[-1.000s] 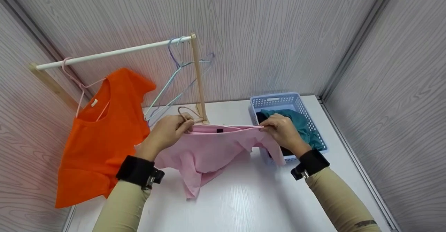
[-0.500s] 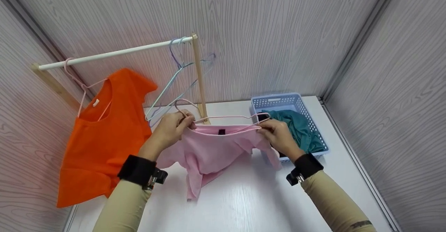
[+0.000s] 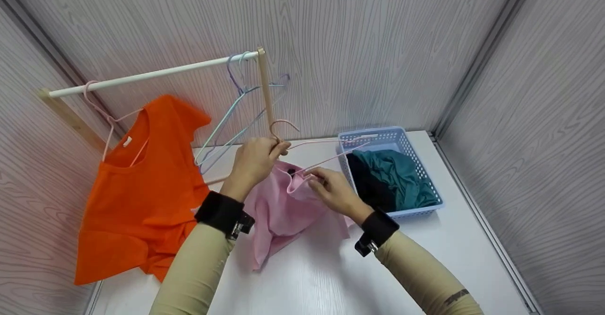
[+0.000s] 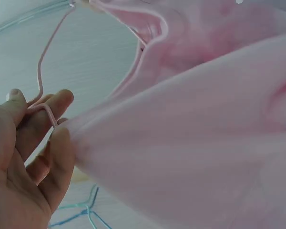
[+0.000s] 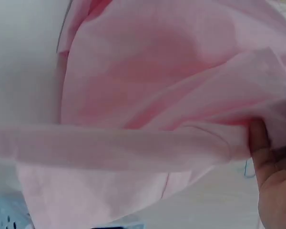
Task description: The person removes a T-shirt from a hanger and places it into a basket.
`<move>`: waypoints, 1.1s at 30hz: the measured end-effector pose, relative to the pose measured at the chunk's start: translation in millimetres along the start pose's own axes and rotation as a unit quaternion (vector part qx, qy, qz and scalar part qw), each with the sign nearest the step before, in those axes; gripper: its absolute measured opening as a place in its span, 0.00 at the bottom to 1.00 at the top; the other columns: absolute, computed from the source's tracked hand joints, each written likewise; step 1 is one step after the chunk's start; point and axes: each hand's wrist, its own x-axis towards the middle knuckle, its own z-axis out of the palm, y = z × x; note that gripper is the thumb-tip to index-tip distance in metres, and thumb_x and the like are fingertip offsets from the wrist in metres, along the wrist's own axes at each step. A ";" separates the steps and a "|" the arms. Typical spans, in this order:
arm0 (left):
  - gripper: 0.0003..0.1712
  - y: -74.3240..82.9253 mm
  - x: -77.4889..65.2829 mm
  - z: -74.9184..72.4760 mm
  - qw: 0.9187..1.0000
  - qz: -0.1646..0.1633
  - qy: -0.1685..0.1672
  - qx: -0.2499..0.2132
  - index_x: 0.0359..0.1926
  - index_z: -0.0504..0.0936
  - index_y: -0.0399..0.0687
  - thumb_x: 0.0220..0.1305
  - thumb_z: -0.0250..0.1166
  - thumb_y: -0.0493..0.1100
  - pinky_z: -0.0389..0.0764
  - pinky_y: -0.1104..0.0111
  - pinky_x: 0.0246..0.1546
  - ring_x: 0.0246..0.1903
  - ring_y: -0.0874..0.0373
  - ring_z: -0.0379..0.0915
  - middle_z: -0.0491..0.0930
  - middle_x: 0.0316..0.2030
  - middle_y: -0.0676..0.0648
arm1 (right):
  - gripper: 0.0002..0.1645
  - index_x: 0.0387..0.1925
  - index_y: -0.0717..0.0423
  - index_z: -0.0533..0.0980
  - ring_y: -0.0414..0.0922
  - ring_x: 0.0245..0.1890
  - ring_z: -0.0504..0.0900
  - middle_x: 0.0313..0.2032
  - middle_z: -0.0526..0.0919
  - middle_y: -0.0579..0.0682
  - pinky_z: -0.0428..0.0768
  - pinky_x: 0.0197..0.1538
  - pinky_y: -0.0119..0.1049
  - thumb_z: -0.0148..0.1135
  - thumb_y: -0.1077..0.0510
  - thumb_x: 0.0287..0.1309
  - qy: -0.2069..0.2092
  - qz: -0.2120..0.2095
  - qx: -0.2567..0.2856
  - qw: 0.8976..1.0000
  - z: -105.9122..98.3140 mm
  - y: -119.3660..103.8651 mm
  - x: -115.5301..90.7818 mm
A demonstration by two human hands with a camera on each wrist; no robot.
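My left hand [image 3: 257, 161] grips a pink hanger [image 4: 40, 71] just below its hook, and its fingertips also meet the cloth in the left wrist view. The left end of the hanger is hidden in the pink shirt [image 3: 283, 215]. Its right arm sticks out of the neckline, bare, toward the basket. My right hand [image 3: 338, 192] pinches the shirt at the right of the neckline, bunching it up; in the right wrist view the pink cloth [image 5: 133, 95] hangs from those fingers. A dark label [image 3: 291, 171] shows inside the collar.
At left, a rack with a white rail [image 3: 156, 74] bears an orange top [image 3: 137, 201] on a pink hanger. Teal and purple hangers [image 3: 229, 116] hang at its right end. A blue basket [image 3: 439, 206] at right holds teal and black clothes [image 3: 397, 178].
Both hands have come closer together, and the left has moved up and right with the hanger. The right end of the hanger now extends farther out of the neckline; the collar has bunched up.
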 end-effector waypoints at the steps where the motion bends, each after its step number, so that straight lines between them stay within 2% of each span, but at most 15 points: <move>1: 0.25 2.2 1.2 1.5 1.000 0.000 0.000 -0.003 0.39 0.88 0.48 0.71 0.53 0.59 0.81 0.56 0.37 0.41 0.49 0.84 0.89 0.36 0.50 | 0.14 0.50 0.57 0.79 0.42 0.35 0.79 0.40 0.85 0.51 0.79 0.42 0.36 0.60 0.58 0.66 -0.001 -0.006 -0.004 1.000 4.0 -3.2 2.0; 4: 0.23 7.8 3.4 6.8 0.999 0.000 -0.007 -0.039 0.37 0.87 0.47 0.72 0.53 0.57 0.82 0.58 0.36 0.34 0.53 0.86 0.89 0.35 0.50 | 0.20 0.55 0.57 0.78 0.45 0.43 0.82 0.47 0.85 0.52 0.79 0.49 0.41 0.64 0.57 0.62 -0.001 -0.016 -0.020 1.000 14.8 -12.1 6.9; 6: 0.23 11.7 3.9 9.9 0.997 -0.004 -0.016 -0.074 0.36 0.87 0.46 0.72 0.53 0.56 0.82 0.59 0.35 0.29 0.55 0.85 0.89 0.35 0.50 | 0.22 0.54 0.56 0.79 0.44 0.46 0.82 0.48 0.86 0.51 0.78 0.53 0.41 0.67 0.56 0.59 0.007 -0.026 -0.037 0.999 21.6 -17.6 9.6; 7: 0.23 13.6 4.2 11.4 0.995 -0.007 -0.022 -0.093 0.36 0.87 0.45 0.73 0.53 0.56 0.82 0.61 0.32 0.26 0.56 0.85 0.89 0.34 0.50 | 0.19 0.51 0.55 0.80 0.44 0.46 0.82 0.45 0.86 0.50 0.78 0.53 0.41 0.68 0.55 0.58 0.012 -0.032 -0.044 0.998 25.0 -20.5 10.9; 9: 0.24 17.0 4.8 14.4 0.992 -0.011 -0.029 -0.121 0.35 0.87 0.45 0.73 0.53 0.56 0.82 0.64 0.28 0.25 0.58 0.84 0.89 0.34 0.50 | 0.12 0.43 0.54 0.83 0.43 0.38 0.82 0.37 0.87 0.48 0.78 0.47 0.39 0.68 0.55 0.58 0.024 -0.050 -0.060 0.997 31.7 -26.2 12.6; 12: 0.23 20.7 6.4 18.7 0.989 -0.017 -0.033 -0.142 0.35 0.86 0.44 0.73 0.53 0.55 0.79 0.69 0.22 0.24 0.58 0.84 0.89 0.34 0.49 | 0.04 0.31 0.53 0.82 0.43 0.32 0.81 0.28 0.84 0.47 0.77 0.41 0.38 0.67 0.56 0.57 0.023 -0.097 -0.084 0.991 41.1 -34.9 13.9; 14: 0.23 22.0 7.6 21.2 0.990 -0.022 -0.029 -0.137 0.36 0.86 0.44 0.73 0.53 0.55 0.78 0.70 0.20 0.23 0.58 0.84 0.88 0.33 0.49 | 0.04 0.29 0.52 0.81 0.41 0.31 0.81 0.28 0.84 0.45 0.77 0.39 0.36 0.66 0.56 0.58 -0.006 -0.126 -0.097 0.987 46.7 -39.8 13.4; 17: 0.23 21.9 10.3 24.3 0.993 -0.032 -0.019 -0.110 0.37 0.84 0.46 0.73 0.52 0.57 0.78 0.68 0.21 0.20 0.60 0.83 0.88 0.29 0.50 | 0.03 0.31 0.51 0.82 0.36 0.32 0.81 0.35 0.87 0.43 0.78 0.39 0.29 0.65 0.57 0.59 -0.083 -0.157 -0.091 0.980 54.1 -44.1 10.5; 21: 0.26 19.7 13.9 25.1 0.997 -0.042 -0.006 -0.066 0.34 0.81 0.47 0.74 0.47 0.60 0.79 0.62 0.27 0.19 0.59 0.81 0.85 0.24 0.51 | 0.05 0.35 0.48 0.83 0.31 0.30 0.77 0.36 0.88 0.40 0.76 0.37 0.23 0.63 0.56 0.62 -0.174 -0.152 -0.075 0.970 62.9 -42.0 2.9; 25: 0.25 17.0 16.2 18.8 0.998 -0.045 -0.004 -0.053 0.33 0.79 0.44 0.76 0.45 0.55 0.78 0.57 0.34 0.26 0.52 0.80 0.83 0.27 0.47 | 0.07 0.33 0.46 0.83 0.31 0.27 0.74 0.27 0.83 0.39 0.73 0.34 0.24 0.63 0.50 0.63 -0.203 -0.100 -0.097 0.969 68.4 -28.9 -7.4; 27: 0.21 15.7 16.9 13.2 0.997 -0.045 -0.009 -0.066 0.38 0.79 0.42 0.77 0.46 0.50 0.77 0.58 0.36 0.29 0.50 0.80 0.82 0.30 0.45 | 0.09 0.32 0.46 0.84 0.31 0.27 0.73 0.26 0.82 0.38 0.73 0.35 0.25 0.63 0.48 0.63 -0.213 -0.065 -0.115 0.968 69.0 -20.9 -13.6; 29: 0.16 14.2 17.8 8.1 0.995 -0.044 -0.007 -0.093 0.44 0.77 0.41 0.77 0.46 0.46 0.78 0.60 0.35 0.30 0.50 0.82 0.82 0.33 0.44 | 0.10 0.31 0.46 0.84 0.31 0.27 0.73 0.26 0.82 0.38 0.74 0.35 0.25 0.64 0.47 0.62 -0.227 -0.047 -0.128 0.964 70.1 -14.7 -19.7; 33: 0.15 12.6 20.2 4.4 0.992 -0.038 0.013 -0.122 0.52 0.74 0.40 0.77 0.46 0.42 0.79 0.64 0.32 0.27 0.52 0.84 0.82 0.35 0.44 | 0.11 0.31 0.47 0.83 0.31 0.28 0.74 0.27 0.82 0.40 0.74 0.37 0.25 0.63 0.47 0.63 -0.259 -0.076 -0.133 0.954 77.9 -13.7 -26.8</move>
